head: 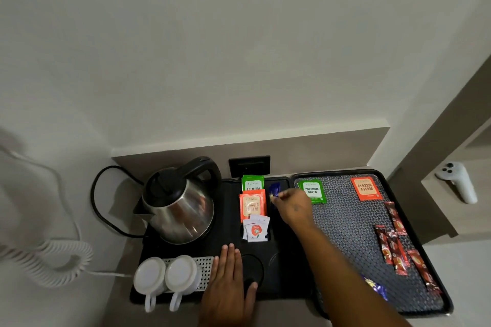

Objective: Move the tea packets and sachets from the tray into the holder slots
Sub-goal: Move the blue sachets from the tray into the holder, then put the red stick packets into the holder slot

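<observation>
The black holder has slots with a green Premium packet, an orange Classic Assam packet and white sachets standing in them. My right hand reaches over the right-hand slot, fingers pinched on a blue sachet at the slot's top. My left hand lies flat, fingers apart, on the holder's front. On the patterned tray to the right lie a green Premium Green packet, an orange Classic Assam packet, several red stick sachets and a blue sachet.
A steel kettle stands on the holder's left, its cord looping behind. Two upturned white cups sit at the front left. A coiled white cord hangs on the left. A wall socket is behind. A white controller rests on a right shelf.
</observation>
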`<state>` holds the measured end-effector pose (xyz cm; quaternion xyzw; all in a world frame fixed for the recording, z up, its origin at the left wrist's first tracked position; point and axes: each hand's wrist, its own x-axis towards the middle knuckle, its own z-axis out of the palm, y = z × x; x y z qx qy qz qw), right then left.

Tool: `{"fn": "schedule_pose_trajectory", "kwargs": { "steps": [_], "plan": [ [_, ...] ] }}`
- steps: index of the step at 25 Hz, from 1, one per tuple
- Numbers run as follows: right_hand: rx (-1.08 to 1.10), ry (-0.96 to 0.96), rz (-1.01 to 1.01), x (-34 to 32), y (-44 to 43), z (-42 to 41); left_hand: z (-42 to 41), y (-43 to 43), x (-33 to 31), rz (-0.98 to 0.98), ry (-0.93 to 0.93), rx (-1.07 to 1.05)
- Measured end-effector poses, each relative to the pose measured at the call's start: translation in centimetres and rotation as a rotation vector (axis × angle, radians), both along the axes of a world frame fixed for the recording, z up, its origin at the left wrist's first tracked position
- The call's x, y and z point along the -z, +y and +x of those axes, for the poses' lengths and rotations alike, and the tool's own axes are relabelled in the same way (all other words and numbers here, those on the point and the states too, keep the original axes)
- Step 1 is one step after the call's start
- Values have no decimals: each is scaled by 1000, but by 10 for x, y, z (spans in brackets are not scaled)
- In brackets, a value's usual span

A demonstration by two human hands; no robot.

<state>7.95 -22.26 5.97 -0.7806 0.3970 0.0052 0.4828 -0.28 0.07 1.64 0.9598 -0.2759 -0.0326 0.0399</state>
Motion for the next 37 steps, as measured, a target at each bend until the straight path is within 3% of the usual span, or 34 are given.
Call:
{"fn": "schedule_pose_trajectory", "kwargs": {
  "steps": [5, 9, 14, 20, 31, 37],
  "plan": [
    [-13, 110, -93, 23, -1, 27, 5, 3, 7, 34, 23, -11],
    [-43, 82, -122, 19, -5, 20, 6, 4, 14, 25, -23, -7],
    [254, -54, -197, 0, -73, -66, 3, 2, 18, -71, -2, 14],
    [270, 298, -290, 22, -153, -189, 1, 2, 16, -43, 58, 8],
    [173, 375, -130, 28, -157, -160, 0, 1, 7, -21, 69, -19],
    [104, 462, -164, 28, -163, -150, -3, 2, 7, -3, 77, -10]
  ]
}}
